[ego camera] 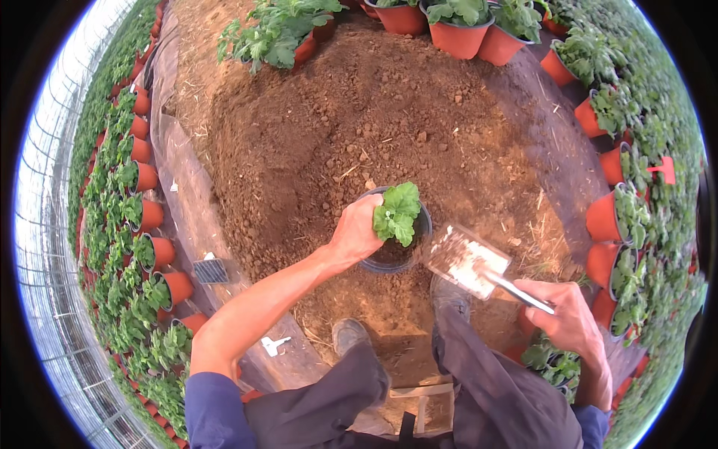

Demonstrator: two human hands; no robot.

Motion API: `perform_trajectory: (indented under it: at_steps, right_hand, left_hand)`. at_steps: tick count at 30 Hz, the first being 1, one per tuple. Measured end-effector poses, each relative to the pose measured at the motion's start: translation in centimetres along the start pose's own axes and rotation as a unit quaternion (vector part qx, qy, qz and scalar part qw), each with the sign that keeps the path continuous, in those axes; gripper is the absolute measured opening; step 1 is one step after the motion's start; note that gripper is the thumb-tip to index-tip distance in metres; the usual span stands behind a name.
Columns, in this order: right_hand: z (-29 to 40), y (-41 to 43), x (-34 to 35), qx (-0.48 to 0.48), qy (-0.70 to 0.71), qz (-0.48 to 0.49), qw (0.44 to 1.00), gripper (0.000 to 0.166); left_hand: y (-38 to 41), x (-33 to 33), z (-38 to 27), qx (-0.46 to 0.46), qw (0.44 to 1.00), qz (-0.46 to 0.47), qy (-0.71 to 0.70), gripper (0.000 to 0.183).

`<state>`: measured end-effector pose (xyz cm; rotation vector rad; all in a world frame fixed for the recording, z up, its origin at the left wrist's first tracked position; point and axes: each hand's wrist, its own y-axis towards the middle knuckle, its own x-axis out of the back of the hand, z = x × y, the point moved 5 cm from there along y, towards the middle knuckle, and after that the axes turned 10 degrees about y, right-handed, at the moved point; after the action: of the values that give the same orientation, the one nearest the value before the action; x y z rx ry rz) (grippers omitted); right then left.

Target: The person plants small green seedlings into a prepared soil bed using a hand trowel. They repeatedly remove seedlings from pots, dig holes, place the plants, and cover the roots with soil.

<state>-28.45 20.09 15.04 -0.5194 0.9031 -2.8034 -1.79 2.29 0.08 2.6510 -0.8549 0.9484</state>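
Observation:
My left hand (359, 227) holds a small leafy green seedling (397, 214) upright over a round dark-rimmed plant pot (387, 266). The pot stands on the ground between my arms, and some soil shows inside it. My fingers around the seedling's lower part are partly hidden by its leaves. In my right hand (566, 317) is the metal handle of a flat, square-bladed hand scoop (468, 261). Its soil-smeared blade is at the pot's right side, above my shoe; whether it touches the rim I cannot tell.
Loose brown soil (336, 123) is heaped beyond the pot. Potted plants in red-brown pots (457, 39) curve along the far and right sides, with more pots (147, 175) in rows at left. A small black tray (211, 271) and a white plastic piece (274, 346) lie on the ground sheet.

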Motion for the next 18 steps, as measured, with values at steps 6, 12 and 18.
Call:
perform_trajectory:
  at_steps: [6,12,18]
  right_hand:
    - [-8.5,6.8,-1.0,0.025,-0.059,-0.163,0.985,0.049]
    - [-10.4,15.4,-13.5,-0.044,0.230,-0.001,0.972,0.045]
    - [-11.1,18.2,-19.4,-0.084,0.380,-0.153,0.909,0.030]
  left_hand:
    - [-1.3,-2.3,3.5,0.170,0.968,0.100,-0.153,0.030]
    - [-3.1,2.3,-1.2,-0.026,0.996,-0.034,0.074,0.050]
    - [-7.7,7.8,-7.9,0.086,0.996,0.017,0.024,0.046]
